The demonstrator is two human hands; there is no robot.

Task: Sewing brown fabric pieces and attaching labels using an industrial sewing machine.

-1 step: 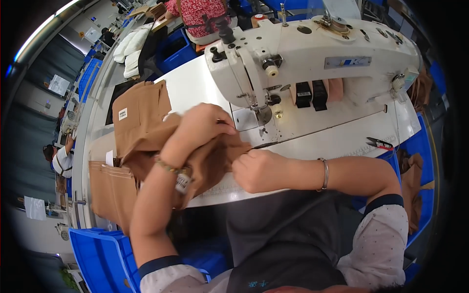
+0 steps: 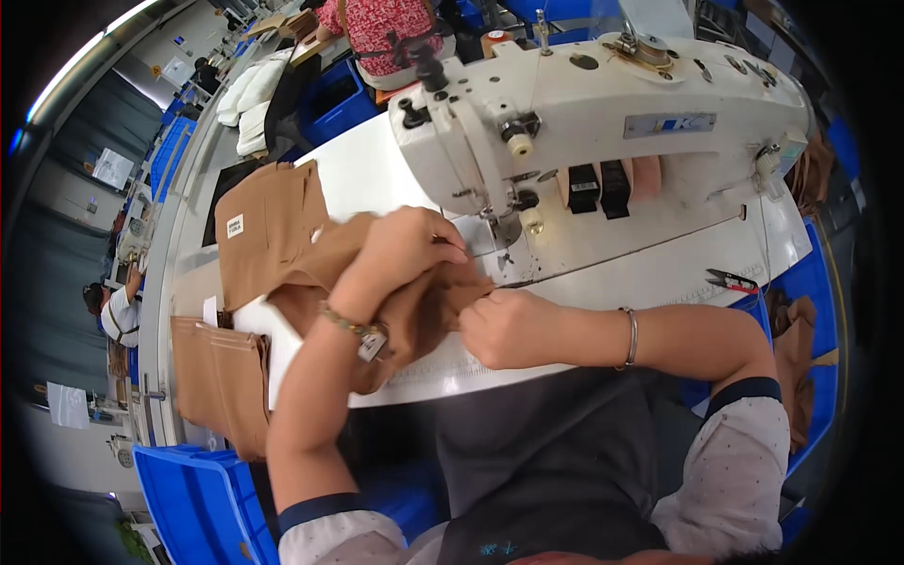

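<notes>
A piece of brown cloth (image 2: 411,325) lies bunched on the white sewing table, in front of the sewing machine's needle area (image 2: 506,226). My left hand (image 2: 407,247) is closed on its upper part, fingers pinched near the machine's plate. Curled into a fist, my right hand (image 2: 508,328) grips the cloth's right-hand edge. The two hands are a short way apart, with a gathered bit of cloth between them. Left of my hands, a stack of brown cloth pieces (image 2: 268,226) with a small white label joins or touches the held cloth; I cannot tell which.
Folded brown pieces (image 2: 218,377) lie at the table's left edge. Red-and-black thread snips (image 2: 731,281) rest on the right. Black and pink rolls (image 2: 612,185) stand under the machine arm. Blue bins (image 2: 193,494) flank the table. A person in red (image 2: 388,38) sits beyond.
Both hands have shifted slightly right, carrying the bunched cloth along. The cloth has drawn off the folded pieces at left, baring white table between them.
</notes>
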